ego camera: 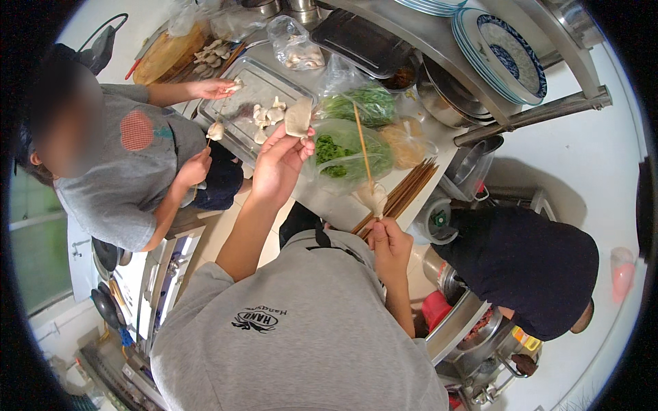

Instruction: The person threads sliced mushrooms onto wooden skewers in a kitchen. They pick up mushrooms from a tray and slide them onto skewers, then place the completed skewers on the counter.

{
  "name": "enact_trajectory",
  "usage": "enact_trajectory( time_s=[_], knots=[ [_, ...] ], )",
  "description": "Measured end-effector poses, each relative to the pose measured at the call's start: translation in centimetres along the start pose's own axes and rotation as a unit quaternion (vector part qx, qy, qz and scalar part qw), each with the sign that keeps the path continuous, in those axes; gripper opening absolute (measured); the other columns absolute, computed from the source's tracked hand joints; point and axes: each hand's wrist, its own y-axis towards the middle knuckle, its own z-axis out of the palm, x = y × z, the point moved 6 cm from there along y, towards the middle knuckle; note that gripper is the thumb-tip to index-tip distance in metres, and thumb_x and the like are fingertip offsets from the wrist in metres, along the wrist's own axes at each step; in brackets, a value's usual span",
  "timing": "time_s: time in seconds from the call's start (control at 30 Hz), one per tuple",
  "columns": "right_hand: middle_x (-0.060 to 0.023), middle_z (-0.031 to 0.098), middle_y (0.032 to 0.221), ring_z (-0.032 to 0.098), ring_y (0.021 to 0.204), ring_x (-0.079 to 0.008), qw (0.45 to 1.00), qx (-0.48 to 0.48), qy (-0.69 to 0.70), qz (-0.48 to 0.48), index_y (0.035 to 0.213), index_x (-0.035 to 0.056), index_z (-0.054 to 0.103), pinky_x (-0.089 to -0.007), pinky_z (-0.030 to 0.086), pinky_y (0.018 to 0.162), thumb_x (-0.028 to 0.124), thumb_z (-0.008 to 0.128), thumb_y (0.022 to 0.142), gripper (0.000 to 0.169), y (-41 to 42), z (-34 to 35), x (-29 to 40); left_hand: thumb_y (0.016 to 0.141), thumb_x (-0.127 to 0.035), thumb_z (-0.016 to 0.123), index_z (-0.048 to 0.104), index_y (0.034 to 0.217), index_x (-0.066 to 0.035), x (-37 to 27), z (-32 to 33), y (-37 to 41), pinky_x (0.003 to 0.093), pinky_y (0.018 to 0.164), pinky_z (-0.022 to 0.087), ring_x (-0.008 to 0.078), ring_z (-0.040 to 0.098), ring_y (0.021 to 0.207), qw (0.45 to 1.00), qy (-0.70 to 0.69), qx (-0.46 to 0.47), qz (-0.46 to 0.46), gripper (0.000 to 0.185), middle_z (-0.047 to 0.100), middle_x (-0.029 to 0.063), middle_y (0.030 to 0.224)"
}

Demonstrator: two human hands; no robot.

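Note:
My left hand holds a pale, flat mushroom piece between thumb and fingers, over the near edge of a clear plastic tray. In the tray lie several white mushrooms. Lower right, my right hand grips a wooden skewer near its lower end, with a pale mushroom piece threaded on it just above my fingers. The skewer's upper part is bare. A bundle of brown wooden skewers lies on the table behind my right hand. The two hands are apart.
A co-worker at the left holds a skewer with mushroom pieces. Bags of leafy greens and green stalks lie on the table. Plates stand on a metal shelf overhead. Another person bends at the right.

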Motion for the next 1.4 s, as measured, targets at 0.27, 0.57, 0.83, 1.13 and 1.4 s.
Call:
enact_trajectory(
  time_s=[0.27, 0.57, 0.83, 1.13, 1.4],
  knots=[
    [-0.0027, 0.049, 0.056, 0.047, 0.05, -0.0097, 0.999, 0.038, -0.002, -0.019, 0.09, -0.0004, 0.063, -0.0263, 0.038, 0.049, 0.012, 0.054, 0.099, 0.018, -0.3, 0.4, -0.7, 0.096, -0.01, 0.047, 0.05, 0.13, 0.006, 1.6, 4.7, -0.8, 0.0294, 0.09, 0.048, 0.0166, 0.061, 0.097, 0.995, -0.003, 0.076, -0.065, 0.038, 0.06, 0.0146, 0.119],
    [-0.0049, 0.051, 0.057, 0.05, 0.05, -0.0117, 0.999, 0.037, -0.018, -0.001, 0.091, 0.0006, 0.065, -0.0273, 0.04, 0.049, 0.009, 0.055, 0.097, 0.015, -0.2, -0.1, -0.6, 0.101, -0.029, 0.051, 0.053, 0.126, 0.003, 2.7, 4.7, -0.6, 0.0342, 0.094, 0.046, 0.0171, 0.059, 0.104, 0.989, 0.098, 0.058, -0.093, 0.041, 0.057, 0.0128, 0.129],
    [-0.0063, 0.051, 0.055, 0.049, 0.047, -0.0121, 0.998, 0.034, -0.047, 0.02, 0.091, 0.0012, 0.065, -0.0279, 0.039, 0.047, 0.009, 0.057, 0.096, 0.013, -1.1, -0.7, -0.8, 0.102, -0.03, 0.051, 0.059, 0.124, -0.001, 2.1, 3.9, 0.8, 0.0307, 0.094, 0.046, 0.0149, 0.059, 0.104, 0.996, 0.062, -0.018, -0.054, 0.038, 0.063, 0.0076, 0.122],
    [-0.0077, 0.049, 0.054, 0.047, 0.047, -0.0122, 0.997, 0.041, -0.061, 0.019, 0.09, 0.0012, 0.065, -0.0278, 0.038, 0.047, 0.01, 0.058, 0.096, 0.013, -1.4, -1.2, -1.6, 0.103, -0.028, 0.046, 0.058, 0.12, 0.004, 1.2, 4.7, 1.8, 0.032, 0.089, 0.05, 0.02, 0.065, 0.096, 0.995, 0.091, -0.012, -0.04, 0.038, 0.067, 0.0133, 0.108],
    [-0.0005, 0.05, 0.054, 0.046, 0.05, -0.0065, 0.997, 0.036, -0.061, 0.028, 0.089, 0.0003, 0.065, -0.0246, 0.037, 0.048, 0.011, 0.055, 0.097, 0.016, -1.1, -1.0, -1.6, 0.103, -0.026, 0.049, 0.062, 0.115, 0.005, 1.2, 5.1, 2.0, 0.0354, 0.092, 0.052, 0.0235, 0.067, 0.099, 0.993, 0.121, -0.011, -0.007, 0.036, 0.068, 0.0172, 0.109]
  ],
)
